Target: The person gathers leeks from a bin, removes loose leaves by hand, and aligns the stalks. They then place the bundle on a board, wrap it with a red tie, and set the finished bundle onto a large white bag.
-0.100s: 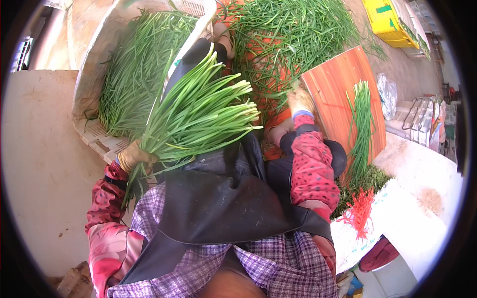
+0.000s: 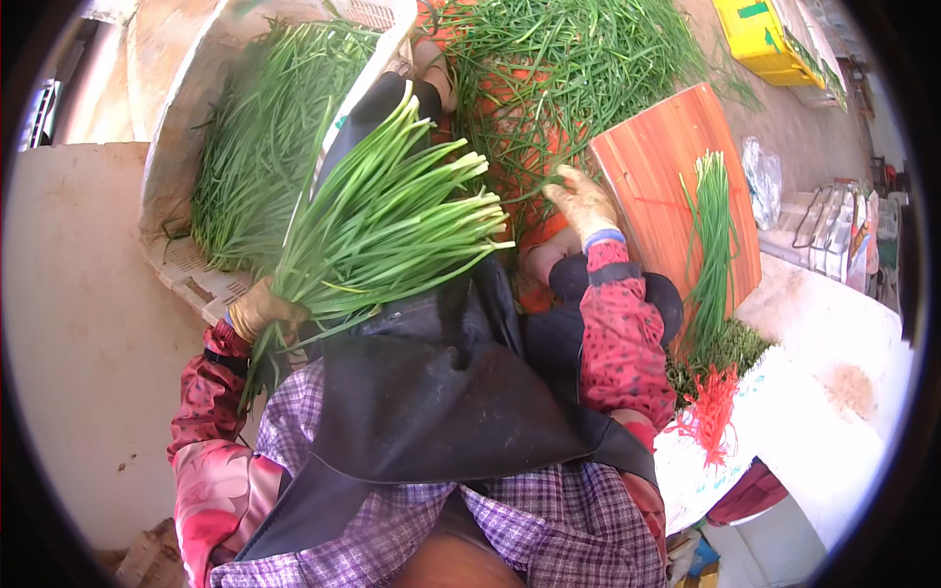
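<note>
A thick bunch of green chives (image 2: pixel 392 230) fans out over my lap, its pale cut ends pointing up and right. My left hand (image 2: pixel 265 309), in a tan glove, is closed round the leafy end of that bunch. Gloved as well, my right hand (image 2: pixel 585 203) is open, its fingers apart beside the left edge of a wood-grain board (image 2: pixel 652 147). Thin green strands of the loose chives (image 2: pixel 588 59) lie close to its fingertips, on an orange-red sheet. A smaller, neat bundle of chives (image 2: pixel 714 230) rests on the board.
To the left stands a white plastic crate (image 2: pixel 176 147) full of chives. Red ties (image 2: pixel 708 416) lie on a white sack (image 2: pixel 701 485) at the right. A yellow crate (image 2: pixel 760 44) stands at the far right, and a clear plastic bag (image 2: pixel 762 181) sits past the board.
My right hand has risen slightly, and its fingers have spread. The left hand and its bunch have shifted only a little to the left.
</note>
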A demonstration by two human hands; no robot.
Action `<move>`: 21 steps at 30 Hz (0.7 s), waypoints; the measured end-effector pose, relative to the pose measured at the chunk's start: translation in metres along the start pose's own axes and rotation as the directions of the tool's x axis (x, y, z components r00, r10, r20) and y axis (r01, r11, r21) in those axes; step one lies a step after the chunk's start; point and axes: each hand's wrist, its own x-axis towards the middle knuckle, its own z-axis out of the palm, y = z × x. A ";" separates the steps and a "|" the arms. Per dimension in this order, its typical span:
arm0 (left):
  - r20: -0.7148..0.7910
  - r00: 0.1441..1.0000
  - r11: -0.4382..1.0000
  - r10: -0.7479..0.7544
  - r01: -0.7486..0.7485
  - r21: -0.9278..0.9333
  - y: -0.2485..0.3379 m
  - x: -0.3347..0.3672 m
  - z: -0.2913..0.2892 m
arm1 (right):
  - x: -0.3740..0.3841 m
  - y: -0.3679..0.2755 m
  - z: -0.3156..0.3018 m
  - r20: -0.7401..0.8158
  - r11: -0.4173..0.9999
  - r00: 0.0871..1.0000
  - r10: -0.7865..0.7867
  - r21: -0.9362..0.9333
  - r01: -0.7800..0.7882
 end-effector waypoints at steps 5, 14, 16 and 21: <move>0.048 0.997 0.997 0.062 -0.064 0.031 -0.024 0.006 -0.012 | -0.042 -0.097 0.028 0.528 0.604 0.849 0.011 0.673 -0.427; -0.028 0.996 0.996 0.084 -0.085 -0.013 -0.011 -0.004 0.009 | -0.053 -0.124 0.032 0.278 0.173 0.958 0.072 0.942 -0.286; -0.032 0.997 0.997 0.075 -0.075 -0.020 -0.012 -0.005 0.006 | -0.049 -0.118 0.034 0.301 0.219 0.953 0.003 0.930 -0.295; -0.096 0.989 0.991 0.116 -0.109 0.074 0.001 -0.009 0.016 | -0.025 -0.075 0.051 0.358 0.301 0.900 0.248 0.855 -0.422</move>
